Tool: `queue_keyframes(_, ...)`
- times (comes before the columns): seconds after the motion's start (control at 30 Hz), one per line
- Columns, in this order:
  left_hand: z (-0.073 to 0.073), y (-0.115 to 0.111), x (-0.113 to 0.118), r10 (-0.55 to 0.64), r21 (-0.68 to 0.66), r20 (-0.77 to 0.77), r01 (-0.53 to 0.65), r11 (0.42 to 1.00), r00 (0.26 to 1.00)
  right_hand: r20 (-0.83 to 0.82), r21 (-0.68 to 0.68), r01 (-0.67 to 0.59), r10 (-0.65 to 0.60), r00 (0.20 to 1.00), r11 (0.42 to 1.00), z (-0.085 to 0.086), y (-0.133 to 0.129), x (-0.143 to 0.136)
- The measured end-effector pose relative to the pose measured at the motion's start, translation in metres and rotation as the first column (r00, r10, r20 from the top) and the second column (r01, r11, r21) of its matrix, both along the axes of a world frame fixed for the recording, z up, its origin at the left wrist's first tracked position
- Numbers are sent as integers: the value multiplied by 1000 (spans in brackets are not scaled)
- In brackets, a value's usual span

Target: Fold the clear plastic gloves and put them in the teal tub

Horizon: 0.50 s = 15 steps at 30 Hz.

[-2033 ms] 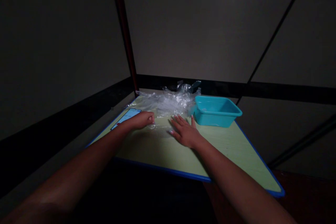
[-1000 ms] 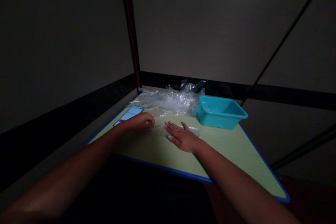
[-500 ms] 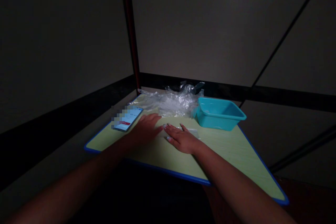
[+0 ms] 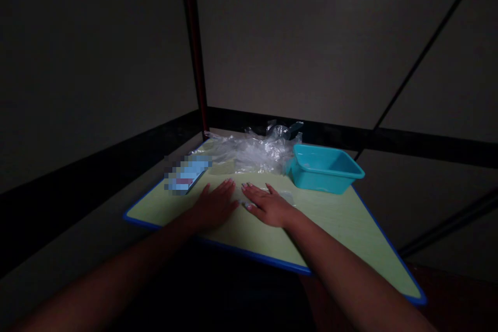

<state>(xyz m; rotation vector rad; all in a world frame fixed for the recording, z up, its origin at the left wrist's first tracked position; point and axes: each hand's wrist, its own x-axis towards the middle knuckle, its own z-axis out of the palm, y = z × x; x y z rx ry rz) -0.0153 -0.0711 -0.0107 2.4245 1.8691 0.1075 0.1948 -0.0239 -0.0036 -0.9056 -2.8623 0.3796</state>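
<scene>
A clear plastic bag lies flat on the pale green table, partly covered by my hands. Palm down on its right part rests my right hand, fingers spread and pointing to the left. My left hand lies flat at the bag's left end, fingers stretched forward, thumb toward the right hand. Neither hand grips anything. How far the bag reaches under the palms is hidden.
Crumpled clear plastic bags are heaped at the table's back. A turquoise basin stands at the right. Left of my hands lies a phone, partly pixelated. Walls close in behind and at the left.
My left hand has come down and back toward me, from a slightly raised place to flat on the table. The right hand has stayed almost where it was.
</scene>
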Motion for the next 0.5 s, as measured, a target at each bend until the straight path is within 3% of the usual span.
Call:
queue_keyframes(0.2,-7,-1,-4,16,92,4,-16,996,1000,-37,99,105,-102,994,990,5,-2,0)
queue_keyframes(0.5,-9,-7,-1,30,199,37,-36,979,999,3,50,90,-90,996,995,4,-2,-6)
